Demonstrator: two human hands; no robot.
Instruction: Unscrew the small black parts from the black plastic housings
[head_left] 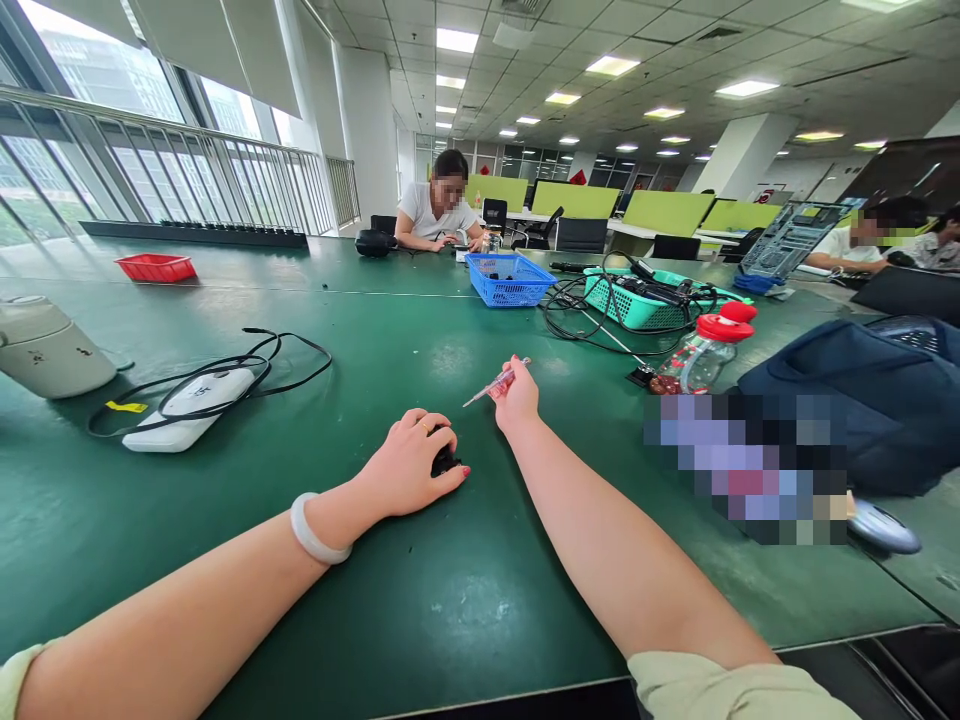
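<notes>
Near the middle of the green table (pixel 300 500), my left hand (pixel 409 462) is curled over a small black object (pixel 445 461) and grips it against the tabletop. Most of that object is covered by my fingers, so its kind cannot be made out. My right hand (pixel 517 402) pinches a small screwdriver (pixel 484 388) with a clear pinkish handle. Its thin shaft points left and slightly down, above and to the right of my left hand, apart from the black object.
Left lie a white power bank (pixel 196 408) with a black strap, a pale kettle-like container (pixel 52 345) and a red tray (pixel 155 267). Ahead are a blue basket (pixel 510 285) and a teal basket (pixel 634 305) of cables. Rightward stand a red-lidded jar (pixel 697 355) and dark bag (pixel 855 400). A person (pixel 442 205) sits opposite.
</notes>
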